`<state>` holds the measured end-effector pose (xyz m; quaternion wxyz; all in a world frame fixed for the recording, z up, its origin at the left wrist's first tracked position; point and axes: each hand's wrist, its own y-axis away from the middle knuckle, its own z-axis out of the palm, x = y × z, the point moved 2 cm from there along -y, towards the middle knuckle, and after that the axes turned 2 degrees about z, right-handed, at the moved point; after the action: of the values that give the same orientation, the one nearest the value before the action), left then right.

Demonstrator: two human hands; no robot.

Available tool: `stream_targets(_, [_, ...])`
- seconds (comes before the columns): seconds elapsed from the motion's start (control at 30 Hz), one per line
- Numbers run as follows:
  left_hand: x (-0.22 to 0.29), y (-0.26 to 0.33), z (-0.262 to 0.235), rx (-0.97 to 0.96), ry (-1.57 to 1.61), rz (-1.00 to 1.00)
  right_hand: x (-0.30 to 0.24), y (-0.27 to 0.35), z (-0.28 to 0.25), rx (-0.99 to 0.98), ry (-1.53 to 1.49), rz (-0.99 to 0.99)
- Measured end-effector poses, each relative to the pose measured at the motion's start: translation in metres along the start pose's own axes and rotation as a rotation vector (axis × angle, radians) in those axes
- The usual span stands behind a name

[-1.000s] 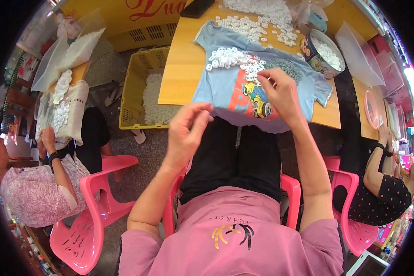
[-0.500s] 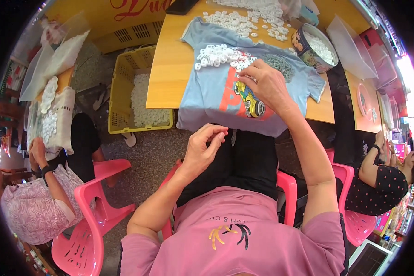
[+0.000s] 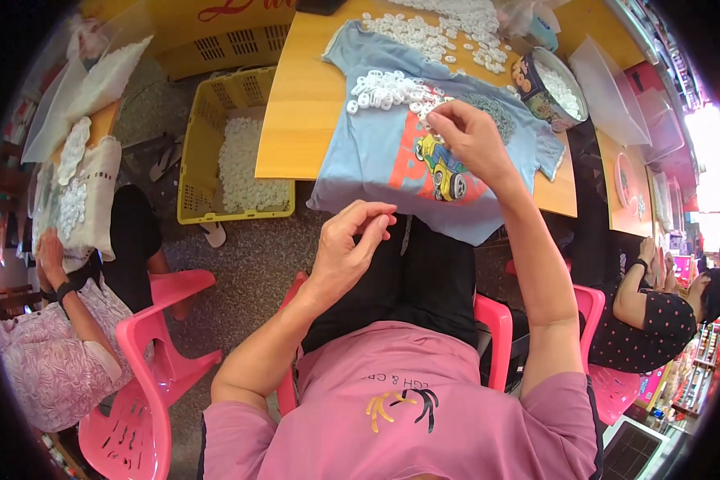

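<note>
- My right hand point(image 3: 472, 140) pinches a small white ring point(image 3: 430, 117) above the blue shirt point(image 3: 384, 152) on the surface point(image 3: 304, 120).
- My left hand point(image 3: 348, 248) fingers are curled narrow over my lap; I cannot tell what they hold.
- The ring could slip and drop to the floor.

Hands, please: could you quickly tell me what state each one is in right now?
Left hand: fingers pinched together; held item too small to tell.
Right hand: pinched closed over the white rings.
</note>
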<state>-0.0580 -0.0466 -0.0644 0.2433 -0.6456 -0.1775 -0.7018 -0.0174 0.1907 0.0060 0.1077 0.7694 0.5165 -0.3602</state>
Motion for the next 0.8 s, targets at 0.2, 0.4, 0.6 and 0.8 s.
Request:
stream_targets(0.2, [0.034,-0.028,0.015,-0.039,0.106,-0.030,0.000,0.027,-0.008,-0.110,-0.852,0.448])
stream_targets(0.4, [0.034,-0.076,0.041,0.010,0.367,-0.054,-0.018,0.052,-0.004,0.069,-0.710,0.183])
stream_targets(0.6, [0.027,-0.078,0.056,0.039,0.533,-0.050,-0.018,0.075,-0.002,0.259,-0.411,-0.079])
stream_targets(0.8, [0.027,-0.074,0.063,0.011,0.635,-0.119,-0.008,0.085,0.008,0.293,-0.760,0.079])
